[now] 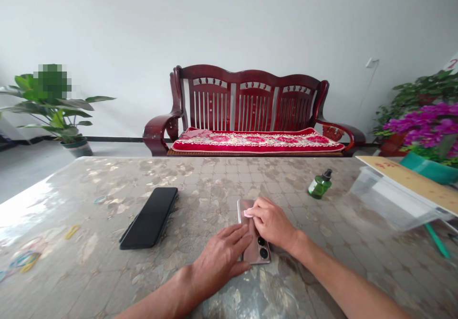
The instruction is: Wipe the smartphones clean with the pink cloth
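Observation:
A rose-gold smartphone (252, 251) lies back side up on the table (214, 176), its dark round camera lenses toward the near edge. My left hand (225, 250) rests across the phone's left side with fingers stretched out, pressing on it without grasping. Pinched between the fingers of my right hand (270, 221) is a small pale pink wipe (248, 212), touching the phone's back near its far end. To the left, a larger black phone (150, 218) lies flat. A green bottle with a black pump top (319, 185) stands to the right of my hands.
At the right are a clear plastic box (390, 200) with a wooden board (411, 180) on top and a teal flowerpot (429, 168). Rubber bands (26, 260) and a yellow clip-like piece (72, 231) lie at left. A wooden bench (252, 99) stands beyond the table.

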The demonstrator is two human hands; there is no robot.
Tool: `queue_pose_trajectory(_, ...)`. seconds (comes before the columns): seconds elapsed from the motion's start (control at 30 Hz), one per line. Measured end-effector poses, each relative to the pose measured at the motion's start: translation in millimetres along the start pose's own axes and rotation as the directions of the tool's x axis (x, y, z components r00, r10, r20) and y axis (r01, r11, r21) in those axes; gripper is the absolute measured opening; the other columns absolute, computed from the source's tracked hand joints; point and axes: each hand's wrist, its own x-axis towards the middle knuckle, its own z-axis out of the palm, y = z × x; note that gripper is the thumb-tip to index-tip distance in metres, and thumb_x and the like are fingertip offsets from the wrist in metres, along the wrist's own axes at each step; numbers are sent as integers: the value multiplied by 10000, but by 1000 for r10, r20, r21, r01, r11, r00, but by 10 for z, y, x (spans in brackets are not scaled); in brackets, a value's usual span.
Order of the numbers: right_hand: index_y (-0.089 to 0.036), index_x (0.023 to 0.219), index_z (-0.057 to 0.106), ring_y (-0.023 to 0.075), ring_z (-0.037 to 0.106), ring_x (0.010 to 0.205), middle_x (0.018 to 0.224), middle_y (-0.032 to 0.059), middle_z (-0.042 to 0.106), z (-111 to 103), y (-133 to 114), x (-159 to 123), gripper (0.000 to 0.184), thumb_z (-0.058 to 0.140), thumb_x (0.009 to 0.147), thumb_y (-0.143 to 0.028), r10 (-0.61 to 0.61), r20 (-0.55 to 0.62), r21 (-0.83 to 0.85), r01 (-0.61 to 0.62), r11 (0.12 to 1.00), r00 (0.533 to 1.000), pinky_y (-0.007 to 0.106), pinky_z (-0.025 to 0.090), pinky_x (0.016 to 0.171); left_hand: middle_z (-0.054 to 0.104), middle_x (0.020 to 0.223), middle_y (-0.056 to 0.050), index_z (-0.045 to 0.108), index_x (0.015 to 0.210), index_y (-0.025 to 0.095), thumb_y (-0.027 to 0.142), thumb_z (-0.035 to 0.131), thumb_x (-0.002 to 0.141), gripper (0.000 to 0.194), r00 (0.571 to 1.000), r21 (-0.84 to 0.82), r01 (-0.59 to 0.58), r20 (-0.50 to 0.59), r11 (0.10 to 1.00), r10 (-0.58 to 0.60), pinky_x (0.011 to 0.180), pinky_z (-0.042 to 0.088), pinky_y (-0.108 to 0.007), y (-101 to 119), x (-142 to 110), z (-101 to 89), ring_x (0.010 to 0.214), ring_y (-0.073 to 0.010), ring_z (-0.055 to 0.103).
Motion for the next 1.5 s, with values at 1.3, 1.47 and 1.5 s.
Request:
queue_pose_trajectory(1.3,-251,921,747,171,546,871,868,30,624,126,31,319,254,552,908,-90,7,13,-99,-6,995,1000,260,427,768,586,1350,-71,543,1241,215,335,727,858,441,1000,-19,14,2,1000,-14,1105,392,-394,-37,-19,55,1305,-278,489)
queue_pose_trajectory(1.47,-246,886,729,167,536,861,840,20,601,97,-43,177,279,556,848,-31,-129,34,-20,130,991,991,262,422,776,572,1369,-56,491,1307,245,323,698,877,484,1000,-77,-16,-27,997,14,1126,364,-376,-44,4,50,1315,-255,481)
queue_pose_trajectory(1.5,-247,903,726,168,536,860,844,20,603,94,-54,138,279,554,852,-33,-144,28,0,144,990,989,265,426,777,565,1377,-57,488,1310,245,322,697,877,487,1000,-76,-13,-26,997,11,1131,356,-375,-41,9,45,1322,-255,473)
